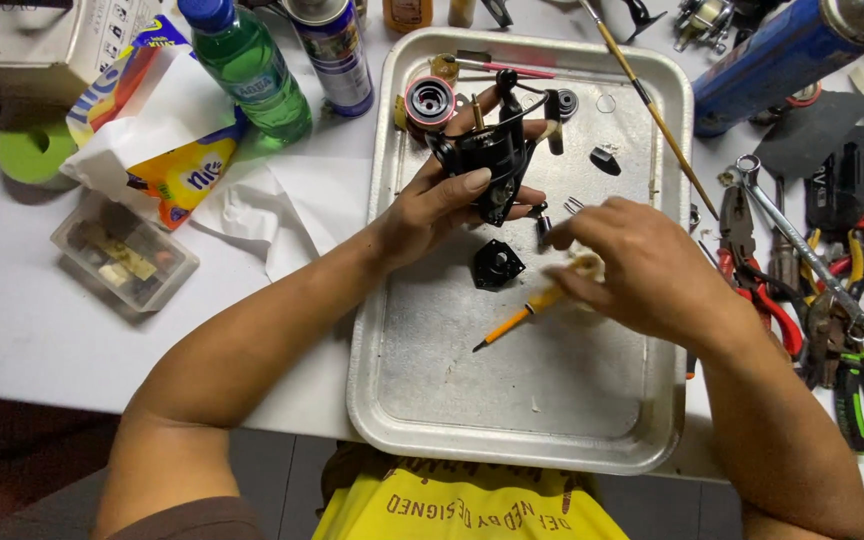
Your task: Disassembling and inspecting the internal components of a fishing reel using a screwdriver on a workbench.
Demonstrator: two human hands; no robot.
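Head cam looks down on a white table (32, 330) with a big dented metal tray (512, 400) in the middle, dull and scratched, raised rim all round. Standing next to it, the main thing is the black reel body (487, 155), held up over the far end of the tray. Left hand (442, 205) has it cupped from below, fingers curled round the housing and thumb pressed across the front. Looks like hard plastic and metal, stiff, fairly light but knobbly, and I'd guess a bit greasy, so gripping the chunky housing makes sense, not the thin wire arm.

Right hand (642, 265) pinches an orange-handled screwdriver (522, 320) between thumb and fingertips, thin shaft pointing down-left. Smooth little handle, easy to roll.

Loose on the tray: a flat black cover plate (497, 265) just below the reel, and a red-rimmed spool (429, 100) at the far edge. Small, easy to lose.
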